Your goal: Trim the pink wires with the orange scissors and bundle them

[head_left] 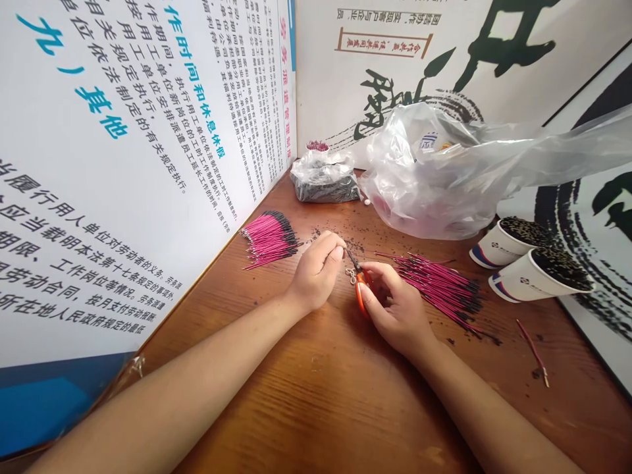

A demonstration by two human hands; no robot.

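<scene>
Near the middle of the wooden table [316,395], my right hand [399,306] is closed around orange-handled snips [363,296]. Their dark tips point up and left, close to the fingertips of my left hand [320,266]. That left hand is closed in a pinch, and whatever lies in its fingers is too small and hidden to name. A pile of magenta wires with black ends [271,237] lies beyond and left of my left hand. Another bundle of magenta wires [437,283] lies just right of my right hand.
Two paper cups [523,283] full of small dark bits stand at the right. A large clear plastic bag [429,184] and a smaller bag of dark pieces [326,181] sit at the back. One loose wire [533,352] lies at right. Printed panels [148,164] enclose the table.
</scene>
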